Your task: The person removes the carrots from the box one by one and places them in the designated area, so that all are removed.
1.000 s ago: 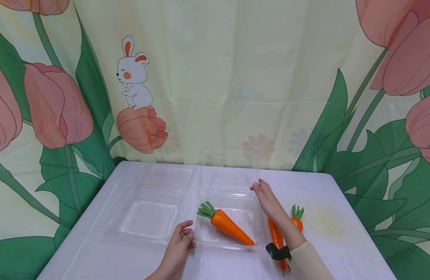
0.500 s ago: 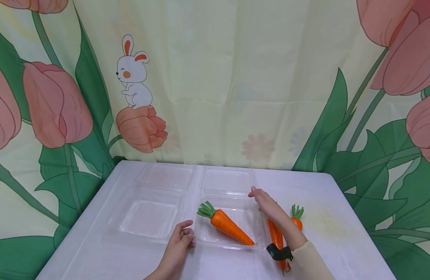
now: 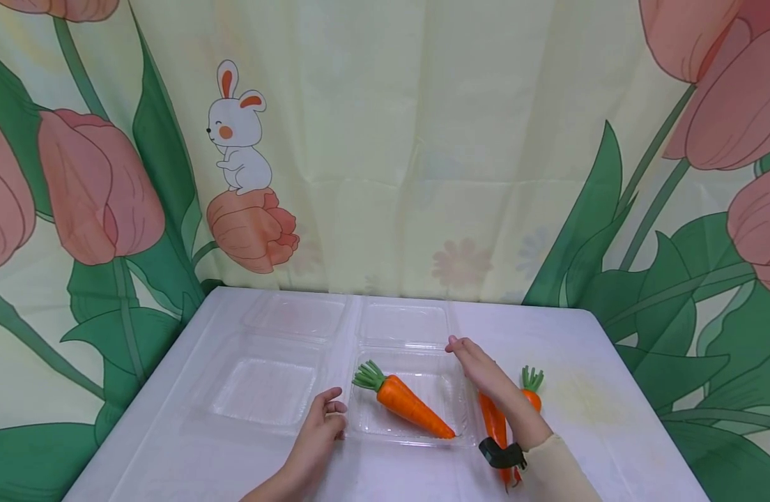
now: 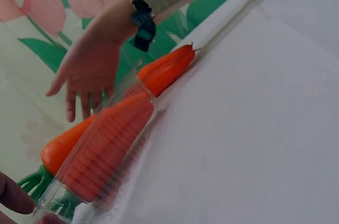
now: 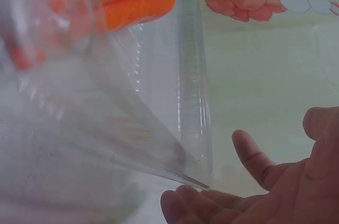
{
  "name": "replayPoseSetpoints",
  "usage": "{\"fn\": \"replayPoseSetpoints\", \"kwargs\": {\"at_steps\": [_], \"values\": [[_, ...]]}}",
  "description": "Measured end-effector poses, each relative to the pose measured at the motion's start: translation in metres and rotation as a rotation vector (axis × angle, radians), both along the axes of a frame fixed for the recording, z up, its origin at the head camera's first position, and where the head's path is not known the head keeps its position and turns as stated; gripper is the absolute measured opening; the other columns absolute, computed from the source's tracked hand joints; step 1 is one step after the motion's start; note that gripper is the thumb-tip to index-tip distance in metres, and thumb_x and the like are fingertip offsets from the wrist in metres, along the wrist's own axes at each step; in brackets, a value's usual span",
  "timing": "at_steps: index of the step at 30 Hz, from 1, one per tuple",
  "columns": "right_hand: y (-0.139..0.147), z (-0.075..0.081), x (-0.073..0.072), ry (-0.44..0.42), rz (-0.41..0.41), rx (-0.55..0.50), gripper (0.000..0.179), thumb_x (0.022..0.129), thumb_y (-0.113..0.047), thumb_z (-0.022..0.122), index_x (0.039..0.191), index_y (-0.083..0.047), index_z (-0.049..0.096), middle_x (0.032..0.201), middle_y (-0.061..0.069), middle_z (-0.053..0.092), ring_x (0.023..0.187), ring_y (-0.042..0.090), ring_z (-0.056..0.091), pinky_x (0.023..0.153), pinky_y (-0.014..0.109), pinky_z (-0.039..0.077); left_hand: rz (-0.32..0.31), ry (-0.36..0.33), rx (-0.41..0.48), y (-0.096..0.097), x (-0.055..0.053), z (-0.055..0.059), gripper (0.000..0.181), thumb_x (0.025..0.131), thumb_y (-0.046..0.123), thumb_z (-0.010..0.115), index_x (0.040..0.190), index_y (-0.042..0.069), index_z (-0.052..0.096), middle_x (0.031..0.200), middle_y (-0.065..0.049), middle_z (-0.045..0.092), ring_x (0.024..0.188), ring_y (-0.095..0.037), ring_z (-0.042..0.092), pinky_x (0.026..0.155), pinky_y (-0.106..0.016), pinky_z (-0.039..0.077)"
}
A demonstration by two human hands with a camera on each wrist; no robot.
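An orange carrot (image 3: 412, 404) with a green top lies slantwise in the base of a clear plastic clamshell box (image 3: 385, 440). Its lid (image 3: 405, 323) lies folded back flat behind the base. My left hand (image 3: 318, 432) is just left of this box, fingers loosely bent; in the left wrist view its thumb (image 4: 15, 195) appears close to the box edge. My right hand (image 3: 481, 369) is at the box's back right corner. Its fingers (image 5: 185, 205) are extended near the clear corner in the right wrist view, and nothing is gripped.
A second clear box (image 3: 264, 390) stands open on the left, its lid (image 3: 297, 317) laid back. Further carrots (image 3: 493, 422) lie on the white table (image 3: 610, 432) at right, partly hidden under my right forearm. A tulip-print curtain (image 3: 372, 139) hangs behind the table.
The lid of the right box has gone from upright to lying flat. My right hand has come down slightly with it. My left hand has shifted slightly left.
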State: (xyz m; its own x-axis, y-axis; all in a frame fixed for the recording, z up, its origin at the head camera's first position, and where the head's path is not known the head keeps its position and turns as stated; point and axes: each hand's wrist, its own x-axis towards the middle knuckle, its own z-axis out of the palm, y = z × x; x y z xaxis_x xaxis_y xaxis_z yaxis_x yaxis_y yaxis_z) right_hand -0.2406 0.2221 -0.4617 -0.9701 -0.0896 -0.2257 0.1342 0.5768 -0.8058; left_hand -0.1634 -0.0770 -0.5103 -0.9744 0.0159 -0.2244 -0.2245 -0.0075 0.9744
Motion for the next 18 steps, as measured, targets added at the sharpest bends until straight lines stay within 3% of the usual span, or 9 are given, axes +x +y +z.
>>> {"fn": "replayPoseSetpoints", "kwargs": {"at_steps": [6, 11, 18], "values": [[0.000, 0.003, 0.003, 0.029, -0.017, 0.054, 0.065, 0.105, -0.059, 0.043, 0.137, -0.003, 0.052, 0.150, 0.026, 0.044, 0.134, 0.044, 0.047, 0.108, 0.069, 0.041, -0.020, -0.023, -0.061, 0.001, -0.012, 0.003, 0.057, 0.093, 0.002, 0.046, 0.148, -0.006, 0.033, 0.113, -0.012, 0.047, 0.090, -0.019, 0.048, 0.072, -0.026, 0.045], [-0.007, 0.010, 0.008, 0.099, -0.009, 0.129, 0.050, 0.104, -0.049, 0.053, 0.132, -0.007, 0.055, 0.148, 0.024, 0.048, 0.128, 0.041, 0.053, 0.105, 0.066, 0.046, -0.020, -0.035, -0.057, 0.004, -0.023, 0.002, 0.052, 0.098, 0.005, 0.046, 0.148, -0.007, 0.034, 0.107, -0.011, 0.050, 0.089, -0.019, 0.048, 0.072, -0.026, 0.043], [-0.027, 0.017, 0.021, 0.167, 0.035, 0.146, 0.031, 0.102, -0.039, 0.063, 0.121, -0.015, 0.061, 0.135, 0.015, 0.060, 0.107, 0.028, 0.061, 0.092, 0.053, 0.058, -0.015, -0.060, -0.082, 0.009, -0.035, 0.004, 0.048, 0.105, 0.014, 0.044, 0.149, -0.003, 0.037, 0.101, -0.008, 0.048, 0.084, -0.018, 0.045, 0.071, -0.027, 0.041]]}}
